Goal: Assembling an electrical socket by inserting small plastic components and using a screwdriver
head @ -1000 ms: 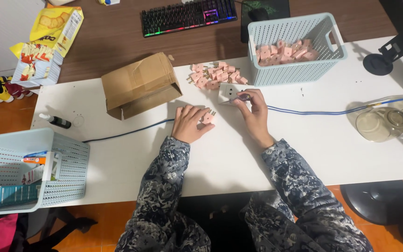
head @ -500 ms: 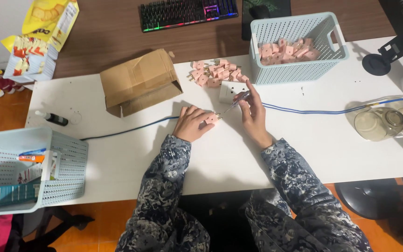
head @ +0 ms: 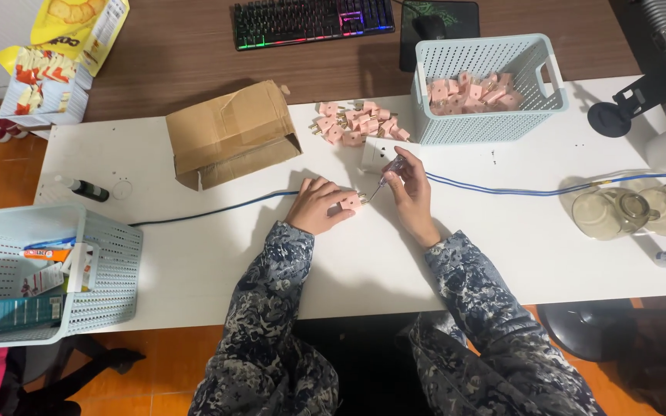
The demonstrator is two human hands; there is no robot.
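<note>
— Right now, holding what?
— Left hand [head: 319,206] pressing a small pink plug [head: 351,202] flat on the white table [head: 194,262]. Right hand [head: 410,192] pinching a thin screwdriver [head: 389,171], tip at the plug's prongs.

— And farther out?
— Pile of pink plugs [head: 356,123] at twelve o'clock. Blue basket [head: 495,123] with more at one o'clock. Torn brown box [head: 229,135] at ten o'clock.

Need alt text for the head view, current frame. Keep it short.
Seen from above, a person's left hand holds a small pink plug on a white table while the right hand brings a thin screwdriver to it. Beyond lie a loose pile of pink plugs, a pale blue basket holding more, and a cardboard box.
</note>
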